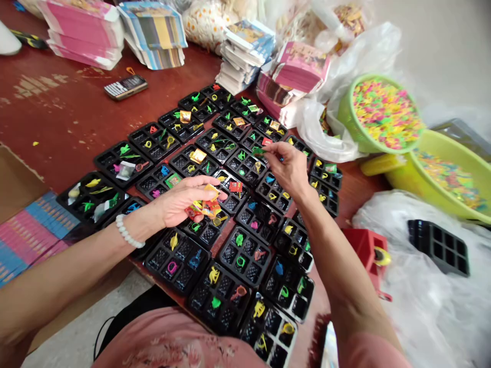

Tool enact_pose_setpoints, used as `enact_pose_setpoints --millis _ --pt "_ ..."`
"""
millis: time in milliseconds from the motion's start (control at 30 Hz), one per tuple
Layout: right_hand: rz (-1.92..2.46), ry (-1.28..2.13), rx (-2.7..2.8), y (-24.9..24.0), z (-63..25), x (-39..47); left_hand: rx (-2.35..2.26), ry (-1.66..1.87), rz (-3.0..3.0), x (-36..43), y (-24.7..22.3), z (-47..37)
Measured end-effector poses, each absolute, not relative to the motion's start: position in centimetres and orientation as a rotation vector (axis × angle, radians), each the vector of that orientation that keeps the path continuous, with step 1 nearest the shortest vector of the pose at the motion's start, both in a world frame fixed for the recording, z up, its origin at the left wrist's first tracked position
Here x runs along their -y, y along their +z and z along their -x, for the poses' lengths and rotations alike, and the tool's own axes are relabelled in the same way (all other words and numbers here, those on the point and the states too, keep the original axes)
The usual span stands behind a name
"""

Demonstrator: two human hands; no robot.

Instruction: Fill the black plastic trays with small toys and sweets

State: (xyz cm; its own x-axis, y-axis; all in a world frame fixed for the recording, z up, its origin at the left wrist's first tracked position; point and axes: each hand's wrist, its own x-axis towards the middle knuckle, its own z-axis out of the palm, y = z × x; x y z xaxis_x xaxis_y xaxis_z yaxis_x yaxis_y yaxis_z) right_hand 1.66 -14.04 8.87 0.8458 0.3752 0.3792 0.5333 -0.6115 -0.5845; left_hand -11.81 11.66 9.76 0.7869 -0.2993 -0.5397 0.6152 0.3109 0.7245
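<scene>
My left hand [187, 200], with a beaded bracelet on its wrist, holds a bunch of small colourful packets [205, 208] over the middle of the trays. Farther back and to the right, my right hand [286, 162] pinches a small green packet [259, 151] above a black tray [247, 166]. Below both hands lie rows of black compartment trays [245, 254] with small plastic toys in green, yellow, blue, pink and red. Some trays also hold a packet, such as the orange one [198, 156] and the red one [235, 186].
Stacks of printed cards [245, 51] and a phone [126, 87] lie at the back of the red table [76, 110]. On the right are a green basket [347, 115] and a yellow-green basin [406, 176] of small toys, a red tape dispenser [364, 250] and plastic bags.
</scene>
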Motion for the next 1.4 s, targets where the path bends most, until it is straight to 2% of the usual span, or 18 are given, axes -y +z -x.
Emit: enact_pose_setpoints --millis 200,333,500,667,767,967,1233,1400 --pt "2.883 -0.22 0.941 7.1 -4.4 14.1 -0.355 -0.593 -1.081 -11.8 9.6 11.4" --pt "2.956 -0.237 1.056 6.4 -3.9 14.0 -0.351 -0.582 -1.069 -12.0 9.5 11.4" --pt "2.692 -0.234 0.897 7.2 -1.8 14.3 -0.323 -0.54 -1.071 -12.0 9.6 11.7" --pt "2.046 0.313 0.735 9.6 3.9 10.6 -0.267 -0.377 -1.174 -11.0 9.8 12.0" --pt "1.869 0.457 0.657 10.3 6.2 8.2 -0.253 -0.276 -1.29 -10.6 9.9 12.3" --pt "2.04 0.223 0.703 10.2 6.7 7.7 -0.363 -0.26 -1.198 -12.6 10.6 13.0" --pt "2.646 -0.055 1.488 7.7 9.4 6.9 -0.529 -0.315 -0.828 -16.7 10.7 13.8" --pt "2.703 -0.134 1.619 7.5 10.2 6.4 -0.434 -0.316 -0.821 -16.9 10.5 14.9"
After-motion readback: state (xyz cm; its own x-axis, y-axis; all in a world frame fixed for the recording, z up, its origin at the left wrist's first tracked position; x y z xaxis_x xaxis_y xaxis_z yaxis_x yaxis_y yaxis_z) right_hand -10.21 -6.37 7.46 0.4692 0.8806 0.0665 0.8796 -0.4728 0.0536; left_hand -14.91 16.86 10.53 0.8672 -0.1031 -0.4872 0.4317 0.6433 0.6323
